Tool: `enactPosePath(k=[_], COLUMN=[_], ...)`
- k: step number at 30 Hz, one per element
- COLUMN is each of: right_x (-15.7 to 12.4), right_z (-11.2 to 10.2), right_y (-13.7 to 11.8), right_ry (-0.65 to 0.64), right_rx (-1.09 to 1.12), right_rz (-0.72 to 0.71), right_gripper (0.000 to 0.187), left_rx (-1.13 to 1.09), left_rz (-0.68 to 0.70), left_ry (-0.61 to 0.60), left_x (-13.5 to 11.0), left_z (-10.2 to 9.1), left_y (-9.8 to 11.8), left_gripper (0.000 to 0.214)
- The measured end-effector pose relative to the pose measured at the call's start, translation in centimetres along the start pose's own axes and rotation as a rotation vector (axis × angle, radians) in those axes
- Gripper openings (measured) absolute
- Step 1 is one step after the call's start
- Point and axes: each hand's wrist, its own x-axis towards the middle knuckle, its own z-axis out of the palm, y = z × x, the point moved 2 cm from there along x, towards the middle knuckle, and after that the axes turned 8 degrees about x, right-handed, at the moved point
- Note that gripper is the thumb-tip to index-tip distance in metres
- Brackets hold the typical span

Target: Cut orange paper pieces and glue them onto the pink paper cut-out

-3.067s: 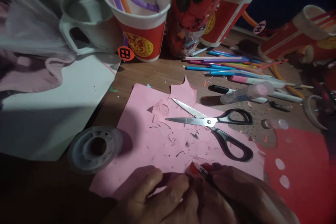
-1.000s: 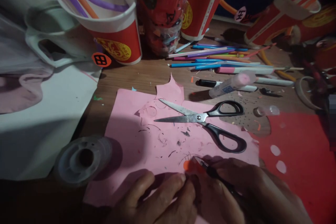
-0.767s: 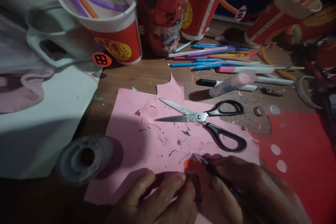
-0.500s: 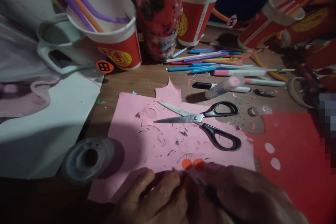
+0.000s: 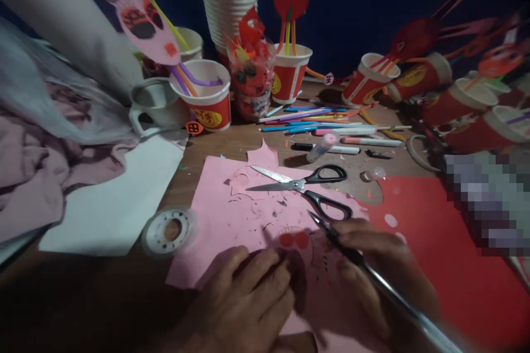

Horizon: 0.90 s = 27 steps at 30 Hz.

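Note:
My left hand (image 5: 244, 300) lies flat on the pink paper sheet (image 5: 232, 212), fingers spread, pressing it down near two small red paper dots (image 5: 293, 240). My right hand (image 5: 372, 265) is closed on a black pen (image 5: 339, 240), whose tip points up and left, lifted just right of the dots. Open scissors (image 5: 306, 187) with black handles lie on the pink sheet just beyond my hands.
A roll of clear tape (image 5: 169, 230) and white paper (image 5: 120, 198) lie to the left, a red paper sheet (image 5: 434, 248) to the right. Red paper cups (image 5: 207, 102) with straws, a cup stack (image 5: 226, 0), pens (image 5: 314, 118), a glue stick (image 5: 321, 147) and pink cloth (image 5: 37, 165) crowd the back.
The camera has tilted up, showing more of the table's far side. My right hand has drawn the pen back from the red dots; both dots now show uncovered. The left hand stays pressed on the paper.

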Motion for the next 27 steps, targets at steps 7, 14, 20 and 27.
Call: enactPosePath(k=[7, 14, 20, 27], right_x=[-1.0, -1.0, -0.8, -0.9], right_z=[0.2, 0.1, 1.2, 1.4], right_y=[0.9, 0.3, 1.9, 1.8], right_ry=[0.176, -0.02, -0.006, -0.076], right_rx=[-0.011, -0.136, 0.012, 0.048], right_rz=[0.106, 0.047, 0.259, 0.448], right_gripper=[0.014, 0.005, 0.009, 0.017], left_rx=[0.154, 0.106, 0.067, 0.075], left_rz=[0.057, 0.074, 0.039, 0.029], left_ry=[0.165, 0.165, 0.171, 0.238], left_x=[-0.2, -0.1, 0.2, 0.3], left_z=[0.3, 0.1, 0.0, 0.9], left_y=[-0.3, -0.5, -0.4, -0.6], left_gripper=[0.044, 0.038, 0.044, 0.043])
